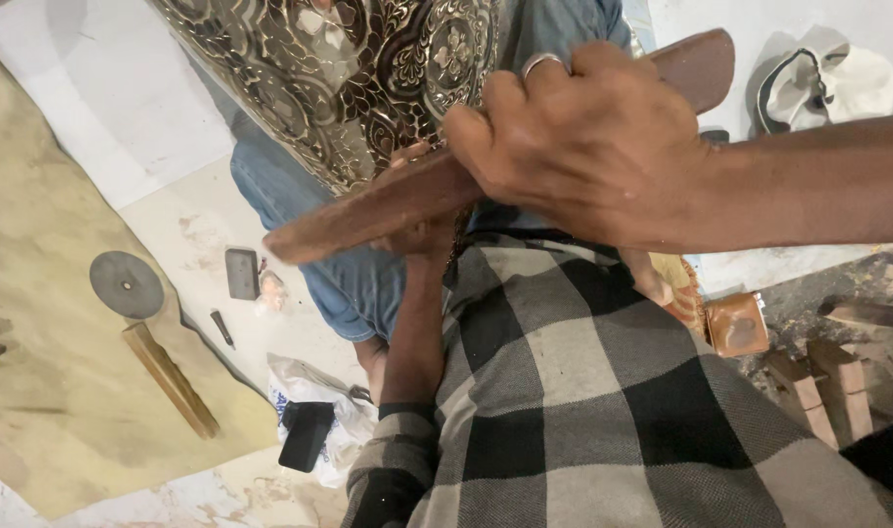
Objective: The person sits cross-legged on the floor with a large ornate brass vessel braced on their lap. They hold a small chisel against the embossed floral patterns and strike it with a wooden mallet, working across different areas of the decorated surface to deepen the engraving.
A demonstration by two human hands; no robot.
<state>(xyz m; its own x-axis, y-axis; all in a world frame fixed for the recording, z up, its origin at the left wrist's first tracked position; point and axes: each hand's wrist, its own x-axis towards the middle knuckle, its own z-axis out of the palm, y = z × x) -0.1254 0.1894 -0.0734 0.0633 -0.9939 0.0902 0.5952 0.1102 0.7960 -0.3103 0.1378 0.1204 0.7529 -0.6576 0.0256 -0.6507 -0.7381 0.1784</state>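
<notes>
Pale flooring with a tan sheet over part of it lies below me, strewn with small workshop bits. At the centre of my view is the wooden bat, a long reddish-brown piece whose axis runs from lower left up to upper right, pressed flat against the lower edge of the embossed metal vessel that rests over my lap. My right hand is closed around the bat near its upper half, knuckles toward the camera, a ring on one finger. My left hand comes up from beneath, mostly hidden behind the bat; whether it grips the vessel rim or only props it I cannot tell. So the right hand is the one on the bat, the left sits under it. Further out lie a grey disc, a wooden stick, a dark phone-like block and wooden blocks.
</notes>
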